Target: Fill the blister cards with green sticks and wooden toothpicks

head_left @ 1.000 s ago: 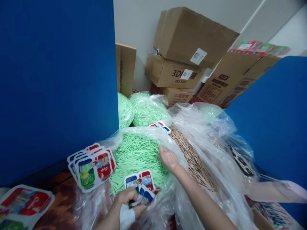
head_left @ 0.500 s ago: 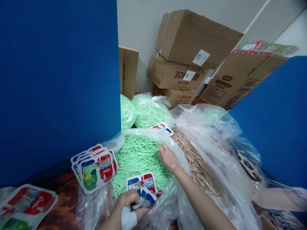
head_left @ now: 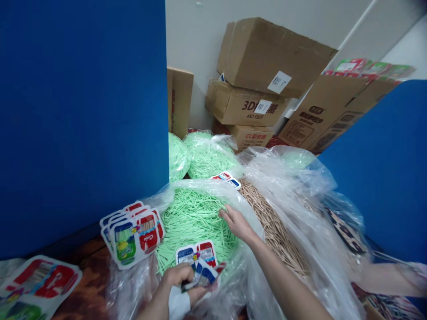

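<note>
My left hand (head_left: 182, 278) is closed round a small printed pouch (head_left: 204, 272) in blue, red and white, held low over the front of an open clear bag. Thin light-green sticks (head_left: 196, 213) fill that bag. At the right side of the heap, my right hand (head_left: 236, 222) has thumb and fingers pinched together on a few green sticks; the fingertips are partly hidden. Another flat pouch (head_left: 207, 250) lies on the sticks just beyond my left hand. A fanned stack of filled "Cola" pouches (head_left: 136, 235) rests at the bag's left edge.
Brown sticks (head_left: 280, 231) fill a second plastic bag on the right. Behind are tied bags of green sticks (head_left: 211, 155) and stacked cartons (head_left: 260, 98). Blue panels (head_left: 83, 111) flank the space. Another person's forearm (head_left: 387, 278) reaches in at right. A larger pouch (head_left: 40, 284) lies front left.
My right hand has drawn slightly to the right, its thumb and fingers now pinched at the sticks. My left hand keeps hold of the pouch almost unmoved.
</note>
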The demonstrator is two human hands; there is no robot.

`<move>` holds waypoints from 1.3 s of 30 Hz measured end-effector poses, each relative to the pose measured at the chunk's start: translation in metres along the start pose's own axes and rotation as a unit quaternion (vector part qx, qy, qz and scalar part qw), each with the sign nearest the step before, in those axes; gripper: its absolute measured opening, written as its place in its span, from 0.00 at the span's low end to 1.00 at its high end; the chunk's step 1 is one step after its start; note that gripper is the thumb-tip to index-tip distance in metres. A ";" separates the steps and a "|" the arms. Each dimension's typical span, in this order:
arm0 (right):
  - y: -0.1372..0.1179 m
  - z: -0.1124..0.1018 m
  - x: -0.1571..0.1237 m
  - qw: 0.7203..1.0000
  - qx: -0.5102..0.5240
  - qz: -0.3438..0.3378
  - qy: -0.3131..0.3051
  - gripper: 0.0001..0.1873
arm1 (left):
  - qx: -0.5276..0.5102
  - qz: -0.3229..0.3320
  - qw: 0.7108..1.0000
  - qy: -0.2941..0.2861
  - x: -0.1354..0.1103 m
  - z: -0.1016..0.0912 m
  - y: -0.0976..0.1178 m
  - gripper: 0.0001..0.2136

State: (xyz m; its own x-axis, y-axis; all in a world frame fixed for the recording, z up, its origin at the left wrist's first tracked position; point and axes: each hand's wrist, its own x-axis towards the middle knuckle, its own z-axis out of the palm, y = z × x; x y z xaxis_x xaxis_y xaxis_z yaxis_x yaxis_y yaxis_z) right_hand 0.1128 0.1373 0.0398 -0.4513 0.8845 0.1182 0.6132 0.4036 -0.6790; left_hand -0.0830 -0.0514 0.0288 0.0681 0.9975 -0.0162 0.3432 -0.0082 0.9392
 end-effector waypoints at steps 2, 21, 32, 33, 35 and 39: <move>-0.004 -0.002 -0.001 1.000 -0.001 -0.004 0.000 0.14 | 0.004 0.000 1.000 0.003 0.000 0.000 -0.001 0.15; -0.084 -0.018 -0.014 0.779 0.596 0.153 0.124 0.18 | 0.059 0.052 0.992 0.101 0.017 -0.011 0.008 0.16; -0.139 0.008 -0.046 0.884 0.393 -0.104 0.233 0.11 | 0.128 0.188 0.965 0.129 0.022 -0.008 0.030 0.10; -0.139 0.009 -0.047 0.888 0.381 -0.111 0.233 0.11 | 0.128 0.193 0.964 0.128 0.022 -0.008 0.030 0.09; -0.139 0.009 -0.047 0.896 0.360 -0.115 0.231 0.11 | 0.121 0.197 0.965 0.125 0.021 -0.009 0.030 0.08; -0.139 0.008 -0.048 0.911 0.321 -0.112 0.235 0.14 | 0.106 0.199 0.966 0.124 0.020 -0.009 0.030 0.07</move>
State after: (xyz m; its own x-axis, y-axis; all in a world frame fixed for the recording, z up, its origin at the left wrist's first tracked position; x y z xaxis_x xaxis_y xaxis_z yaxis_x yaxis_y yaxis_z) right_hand 0.0439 0.0367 0.1229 -0.0994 0.8603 0.5000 -0.0332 0.4993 -0.8658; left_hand -0.0799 -0.0307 0.0594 0.0171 0.8986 0.4385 0.5226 -0.3819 0.7623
